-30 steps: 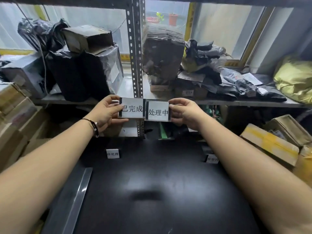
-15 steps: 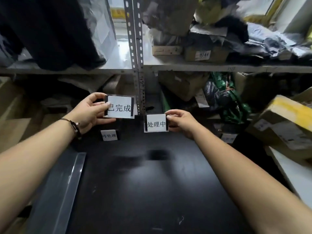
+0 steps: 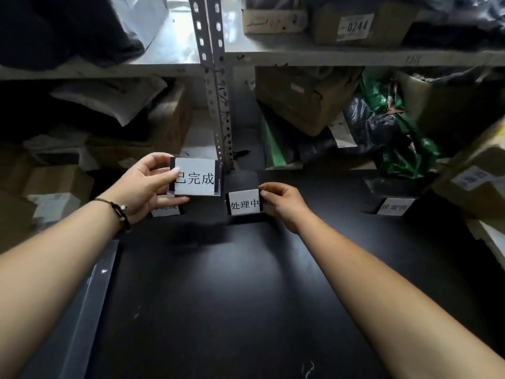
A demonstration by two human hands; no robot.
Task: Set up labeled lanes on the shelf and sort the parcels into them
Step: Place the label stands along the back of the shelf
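Gripping the upper label card (image 3: 195, 177) in the curled fingers of the left hand (image 3: 147, 184), raised just left of the shelf post (image 3: 218, 105), and pinching the lower label card (image 3: 244, 202) with the right hand (image 3: 281, 205) fingers, down at the black desk (image 3: 218, 296) just below that post.

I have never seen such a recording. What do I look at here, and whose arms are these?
No machine here: a person wears a camera on the head, so the picture looks forward and down along their bare arms. The left hand holds up a white label card. The right hand pinches a second label card low at the black table. Two more labels stand on it: a half-hidden label behind the left hand and a far-right label. Behind stands a metal shelf with parcels.
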